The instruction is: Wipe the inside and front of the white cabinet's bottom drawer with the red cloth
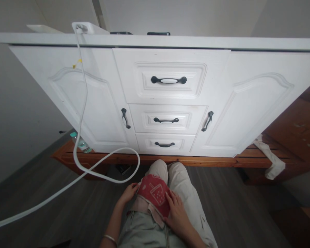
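A red cloth [155, 189] with a pale drink-cup pattern lies across my lap, its paler underside turned up along the near edge. At its left edge, my left hand [131, 191] pinches the fabric with closed fingers. My right hand [176, 210] holds the right edge, fingertips on top of the red side and thumb at the near corner. The cloth rests on my light trousers [185, 182], partly folded.
A white cabinet [167, 96] with dark-handled drawers and doors stands ahead on a wooden bench [150, 159]. A white cable [84, 100] loops down from a power strip [90, 28]. A bottle [81, 144] is at left, a white cloth [270, 158] at right.
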Demonstrator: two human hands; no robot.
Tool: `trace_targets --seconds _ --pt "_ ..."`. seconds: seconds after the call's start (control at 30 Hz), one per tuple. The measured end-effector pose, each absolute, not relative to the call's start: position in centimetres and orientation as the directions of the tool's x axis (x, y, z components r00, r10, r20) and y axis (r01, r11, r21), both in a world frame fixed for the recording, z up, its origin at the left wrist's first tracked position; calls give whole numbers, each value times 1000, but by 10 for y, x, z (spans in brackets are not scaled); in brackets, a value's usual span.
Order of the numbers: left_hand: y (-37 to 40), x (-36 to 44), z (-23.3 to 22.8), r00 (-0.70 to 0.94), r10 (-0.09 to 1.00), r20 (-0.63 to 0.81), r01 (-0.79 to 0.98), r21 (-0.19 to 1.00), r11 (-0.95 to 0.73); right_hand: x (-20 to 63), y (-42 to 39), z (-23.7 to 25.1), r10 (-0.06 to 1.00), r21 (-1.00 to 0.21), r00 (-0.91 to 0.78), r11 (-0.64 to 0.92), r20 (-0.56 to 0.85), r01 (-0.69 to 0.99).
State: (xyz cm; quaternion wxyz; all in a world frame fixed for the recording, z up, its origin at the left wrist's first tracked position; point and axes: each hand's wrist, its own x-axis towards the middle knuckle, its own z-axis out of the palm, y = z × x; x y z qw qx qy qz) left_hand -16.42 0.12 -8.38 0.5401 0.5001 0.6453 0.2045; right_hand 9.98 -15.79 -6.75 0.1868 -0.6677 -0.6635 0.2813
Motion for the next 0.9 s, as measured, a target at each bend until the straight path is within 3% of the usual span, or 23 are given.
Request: trace_targets --seconds 0.13,0.23,0.4,0.6,0.73,0.9 --pt "-7 -161 -91 123 846 -519 359 818 450 109 -154 -71 993 -554 26 -85 -113 828" --pt "-7 -165 -91 102 875 -472 329 847 418 121 -140 -60 992 -642 67 -122 -110 757" --pt "2 -177 -78 -10 935 -355 336 879 338 149 -121 -42 995 -931 99 -42 -6 363" --pt "5 -168 -45 56 987 -153 434 894 114 183 -102 -24 934 -998 357 -12 10 59" --pt "4 -149 -38 68 995 -74 516 856 29 209 -81 -24 930 -964 342 45 135 261" --pt "-3 -138 -44 9 990 -141 700 708 95 232 -79 -52 913 -813 394 -151 103 562"
